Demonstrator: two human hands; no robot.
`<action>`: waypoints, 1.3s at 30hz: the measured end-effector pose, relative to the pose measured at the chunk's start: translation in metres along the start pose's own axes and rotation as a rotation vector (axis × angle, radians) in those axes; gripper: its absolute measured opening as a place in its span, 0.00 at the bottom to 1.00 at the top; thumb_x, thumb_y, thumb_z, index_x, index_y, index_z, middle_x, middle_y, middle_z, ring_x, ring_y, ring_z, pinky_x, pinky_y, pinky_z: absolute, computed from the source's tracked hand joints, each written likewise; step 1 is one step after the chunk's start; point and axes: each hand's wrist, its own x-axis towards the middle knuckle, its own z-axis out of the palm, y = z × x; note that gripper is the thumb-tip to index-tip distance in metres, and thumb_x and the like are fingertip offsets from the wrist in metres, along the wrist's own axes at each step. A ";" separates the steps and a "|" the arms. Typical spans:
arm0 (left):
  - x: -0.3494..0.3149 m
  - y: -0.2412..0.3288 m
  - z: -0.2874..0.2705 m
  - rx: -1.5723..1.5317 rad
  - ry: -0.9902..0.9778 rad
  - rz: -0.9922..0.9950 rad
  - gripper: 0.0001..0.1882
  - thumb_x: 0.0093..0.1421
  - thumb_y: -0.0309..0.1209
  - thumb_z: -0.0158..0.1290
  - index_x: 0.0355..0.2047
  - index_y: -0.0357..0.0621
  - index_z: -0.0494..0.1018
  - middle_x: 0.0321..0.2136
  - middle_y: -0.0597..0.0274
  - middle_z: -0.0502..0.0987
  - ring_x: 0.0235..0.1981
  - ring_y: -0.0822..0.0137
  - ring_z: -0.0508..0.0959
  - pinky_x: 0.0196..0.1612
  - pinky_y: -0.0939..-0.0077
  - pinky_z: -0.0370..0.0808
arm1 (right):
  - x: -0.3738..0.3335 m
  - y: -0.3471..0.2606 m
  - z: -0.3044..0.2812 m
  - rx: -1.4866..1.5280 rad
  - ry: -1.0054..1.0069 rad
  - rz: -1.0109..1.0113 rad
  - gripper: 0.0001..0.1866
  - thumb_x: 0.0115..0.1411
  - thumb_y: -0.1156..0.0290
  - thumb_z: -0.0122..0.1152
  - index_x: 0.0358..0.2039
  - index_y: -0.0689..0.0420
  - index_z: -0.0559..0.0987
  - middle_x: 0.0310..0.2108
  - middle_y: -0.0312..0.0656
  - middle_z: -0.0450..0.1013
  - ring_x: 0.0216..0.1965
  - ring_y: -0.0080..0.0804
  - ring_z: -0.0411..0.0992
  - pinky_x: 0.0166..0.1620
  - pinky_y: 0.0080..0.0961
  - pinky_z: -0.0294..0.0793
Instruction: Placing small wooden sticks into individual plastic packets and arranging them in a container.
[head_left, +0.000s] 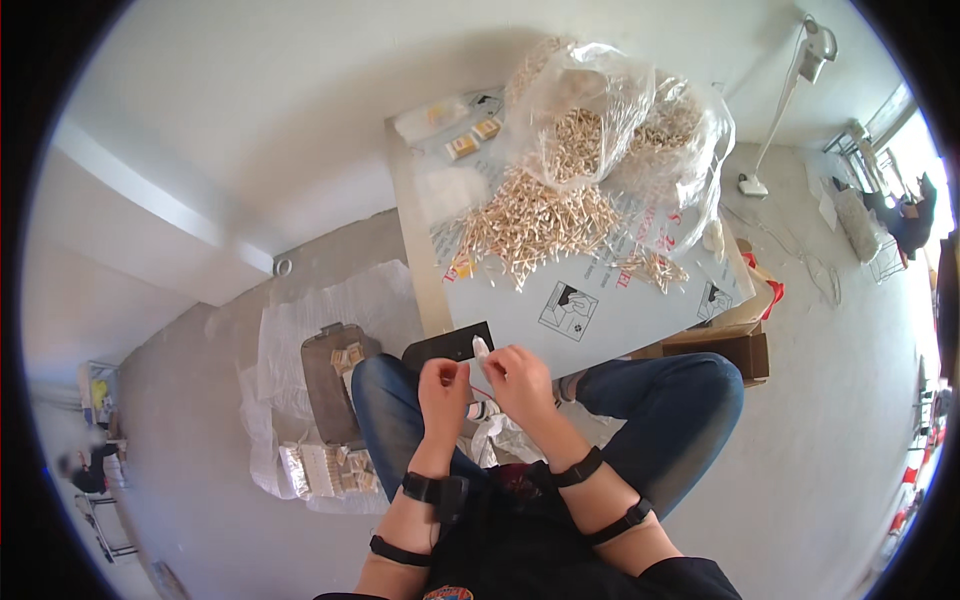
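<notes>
Above my lap, at the near edge of the table, both hands are raised close together. My right hand (522,382) is closed, its fingertips pinching a small, narrow whitish packet (481,349); what is inside it is too small to make out. Just left of it, my left hand (443,393) has its fingers curled together, and whatever they may hold is hidden. A black flat piece (455,342) lies at the table edge beyond the left hand. Farther off, a large heap of cotton swabs (540,220) spreads over the printed table sheet (520,310).
Clear plastic bags (610,100) of swabs stand behind the heap. Small yellow-and-white packs (462,147) lie at the far left of the table. A brownish bin (318,390) and several packs (322,470) are on the floor at left. A cardboard box (742,352) stands right; a lamp (754,186) is beyond.
</notes>
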 end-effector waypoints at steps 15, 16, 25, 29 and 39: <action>-0.033 0.016 -0.019 -0.536 -0.224 -0.356 0.12 0.66 0.35 0.51 0.34 0.39 0.77 0.29 0.63 0.79 0.29 0.73 0.78 0.36 0.78 0.77 | -0.024 -0.025 -0.009 -0.347 -0.134 -0.579 0.10 0.44 0.75 0.60 0.30 0.56 0.80 0.33 0.41 0.73 0.39 0.42 0.72 0.42 0.38 0.73; -0.032 0.018 -0.021 -0.539 -0.219 -0.357 0.12 0.66 0.35 0.51 0.34 0.39 0.77 0.29 0.63 0.79 0.29 0.73 0.78 0.36 0.78 0.77 | -0.023 -0.028 -0.009 -0.346 -0.139 -0.581 0.10 0.44 0.75 0.60 0.30 0.56 0.80 0.33 0.41 0.73 0.39 0.42 0.72 0.42 0.38 0.73; -0.050 0.057 -0.049 -0.489 -0.292 0.102 0.08 0.68 0.29 0.47 0.35 0.40 0.74 0.30 0.65 0.77 0.35 0.75 0.76 0.43 0.79 0.71 | -0.007 -0.054 -0.026 0.852 -0.190 0.393 0.21 0.64 0.67 0.60 0.54 0.65 0.70 0.43 0.43 0.75 0.45 0.31 0.74 0.47 0.28 0.74; -0.057 0.068 -0.056 -0.409 -0.388 0.158 0.07 0.68 0.26 0.47 0.38 0.38 0.75 0.34 0.66 0.77 0.39 0.77 0.74 0.48 0.80 0.68 | -0.002 -0.072 -0.031 1.059 -0.353 0.527 0.22 0.64 0.68 0.61 0.53 0.68 0.70 0.44 0.44 0.75 0.43 0.26 0.74 0.46 0.25 0.74; -0.033 0.103 -0.054 -0.048 -0.244 0.456 0.16 0.53 0.29 0.65 0.40 0.39 0.74 0.38 0.64 0.76 0.39 0.71 0.75 0.44 0.78 0.70 | 0.009 -0.087 -0.039 0.884 -0.404 0.343 0.14 0.58 0.78 0.67 0.44 0.62 0.79 0.33 0.32 0.76 0.32 0.17 0.72 0.31 0.14 0.74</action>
